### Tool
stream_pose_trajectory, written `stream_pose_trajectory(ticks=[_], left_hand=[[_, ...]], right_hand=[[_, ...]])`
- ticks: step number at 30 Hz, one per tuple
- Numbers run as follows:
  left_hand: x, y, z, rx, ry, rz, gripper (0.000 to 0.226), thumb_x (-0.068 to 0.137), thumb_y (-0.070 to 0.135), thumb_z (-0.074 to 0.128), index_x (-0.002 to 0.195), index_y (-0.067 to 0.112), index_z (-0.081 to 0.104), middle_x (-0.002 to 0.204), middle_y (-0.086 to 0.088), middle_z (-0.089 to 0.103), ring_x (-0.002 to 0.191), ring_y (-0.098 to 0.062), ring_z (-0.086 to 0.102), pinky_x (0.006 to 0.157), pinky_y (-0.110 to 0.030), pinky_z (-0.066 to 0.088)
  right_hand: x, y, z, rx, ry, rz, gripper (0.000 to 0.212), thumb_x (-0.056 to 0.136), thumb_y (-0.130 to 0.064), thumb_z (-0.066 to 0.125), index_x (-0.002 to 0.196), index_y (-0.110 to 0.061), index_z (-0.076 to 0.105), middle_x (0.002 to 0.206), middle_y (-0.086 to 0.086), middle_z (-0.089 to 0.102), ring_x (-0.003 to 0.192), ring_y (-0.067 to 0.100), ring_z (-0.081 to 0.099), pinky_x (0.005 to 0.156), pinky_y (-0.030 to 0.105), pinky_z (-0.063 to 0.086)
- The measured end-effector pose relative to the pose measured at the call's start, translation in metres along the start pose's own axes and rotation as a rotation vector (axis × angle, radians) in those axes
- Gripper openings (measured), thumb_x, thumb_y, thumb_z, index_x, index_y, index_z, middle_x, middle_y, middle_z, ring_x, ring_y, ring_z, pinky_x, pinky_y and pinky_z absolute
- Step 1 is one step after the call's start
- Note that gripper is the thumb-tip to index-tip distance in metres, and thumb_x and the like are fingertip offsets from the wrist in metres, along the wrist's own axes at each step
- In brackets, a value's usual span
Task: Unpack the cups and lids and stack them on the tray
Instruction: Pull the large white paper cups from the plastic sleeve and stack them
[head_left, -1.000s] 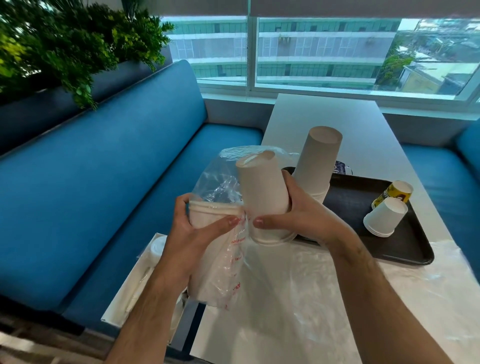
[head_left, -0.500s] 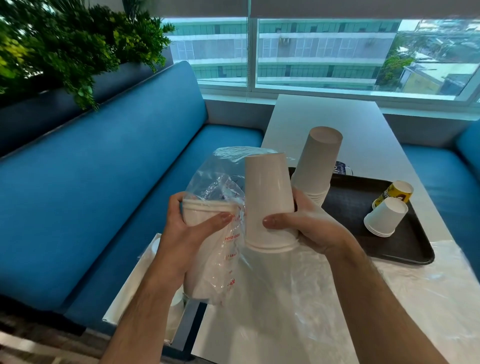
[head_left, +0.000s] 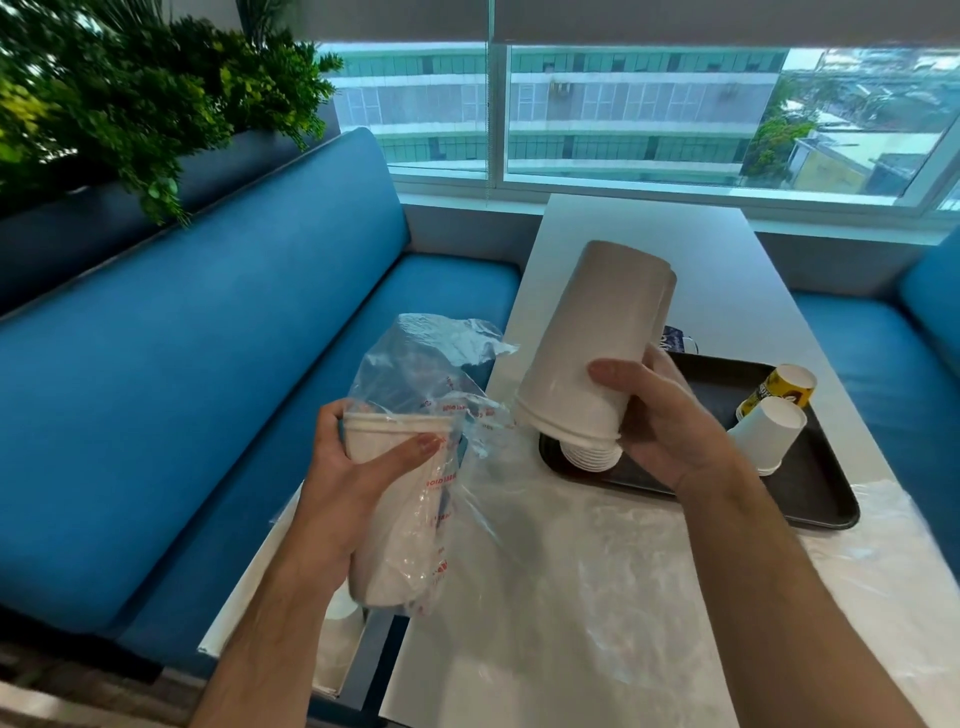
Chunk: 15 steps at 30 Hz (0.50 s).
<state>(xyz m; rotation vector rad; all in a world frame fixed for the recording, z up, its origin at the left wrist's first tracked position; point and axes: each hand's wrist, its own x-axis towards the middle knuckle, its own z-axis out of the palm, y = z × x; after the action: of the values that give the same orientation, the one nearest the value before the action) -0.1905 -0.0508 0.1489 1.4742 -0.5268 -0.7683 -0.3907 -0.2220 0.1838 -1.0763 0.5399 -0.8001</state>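
Gripping a small nested batch of white cups (head_left: 587, 358) in the right hand (head_left: 660, 415), thumb across the near wall and fingers (head_left: 657, 358) wrapped behind, rims down and closed bases up. Carrying it just over the stack on the tray (head_left: 592, 454), whose rims are peeking out below, probably for sleeving it on top. Long axis running from low near-left to high far-right, tilted off upright, so likely needing straightening before seating. Clutching the plastic sleeve (head_left: 415, 415) in the left hand (head_left: 348, 483), fingers curled round the remaining cups (head_left: 395, 431) inside, rims up, held above the tabletop (head_left: 571, 597) edge, apparently keeping the supply handy. Lying tipped on the black tray (head_left: 810, 493): a small white cup (head_left: 769, 431) and a yellow cup (head_left: 784, 387).
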Motion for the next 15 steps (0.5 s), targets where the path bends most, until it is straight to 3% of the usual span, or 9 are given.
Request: stream_pose_trajectory(ticks=[3, 6, 10, 13, 15], left_hand=[[0.0, 0.0, 0.001, -0.01, -0.01, 0.007, 0.089, 0.04, 0.047, 0.092, 0.119, 0.036, 0.054, 0.105, 0.008, 0.073, 0.091, -0.02, 0.074, 0.075, -0.044, 0.06], [0.001, -0.001, 0.003, -0.007, -0.005, 0.008, 0.09, 0.039, 0.048, 0.093, 0.119, 0.037, 0.054, 0.107, 0.007, 0.073, 0.092, -0.02, 0.074, 0.08, -0.047, 0.06], [0.003, -0.002, 0.003, -0.001, -0.006, 0.007, 0.088, 0.039, 0.048, 0.093, 0.118, 0.039, 0.054, 0.106, 0.008, 0.073, 0.093, -0.021, 0.074, 0.085, -0.052, 0.06], [0.002, -0.002, 0.005, -0.005, -0.013, 0.012, 0.089, 0.039, 0.047, 0.093, 0.118, 0.039, 0.054, 0.105, 0.008, 0.073, 0.092, -0.02, 0.074, 0.085, -0.052, 0.059], [0.002, -0.001, 0.005, -0.004, -0.016, 0.011, 0.09, 0.038, 0.048, 0.093, 0.119, 0.039, 0.054, 0.107, 0.008, 0.073, 0.094, -0.019, 0.073, 0.086, -0.051, 0.059]], right_hand=[[0.008, -0.015, 0.0, -0.289, 0.071, -0.175, 0.095, 0.044, -0.03, 0.092, 0.129, -0.018, 0.054, 0.115, 0.002, 0.072, 0.111, 0.022, 0.068, 0.091, 0.038, 0.057], [0.011, -0.031, 0.001, -0.494, 0.166, -0.343, 0.097, 0.047, -0.037, 0.095, 0.131, -0.02, 0.049, 0.118, -0.002, 0.067, 0.11, 0.012, 0.066, 0.091, 0.035, 0.057], [0.016, -0.044, 0.003, -0.612, 0.292, -0.558, 0.079, 0.061, -0.025, 0.097, 0.124, -0.031, 0.05, 0.114, -0.017, 0.064, 0.108, 0.003, 0.062, 0.088, 0.026, 0.056], [0.023, -0.048, 0.001, -0.651, 0.355, -0.652, 0.082, 0.064, -0.026, 0.096, 0.127, -0.039, 0.045, 0.117, -0.028, 0.059, 0.112, -0.004, 0.057, 0.088, 0.015, 0.051], [0.03, -0.048, -0.004, -0.707, 0.392, -0.686, 0.086, 0.064, -0.034, 0.095, 0.132, -0.038, 0.042, 0.126, -0.023, 0.056, 0.119, -0.002, 0.053, 0.096, 0.021, 0.05]])
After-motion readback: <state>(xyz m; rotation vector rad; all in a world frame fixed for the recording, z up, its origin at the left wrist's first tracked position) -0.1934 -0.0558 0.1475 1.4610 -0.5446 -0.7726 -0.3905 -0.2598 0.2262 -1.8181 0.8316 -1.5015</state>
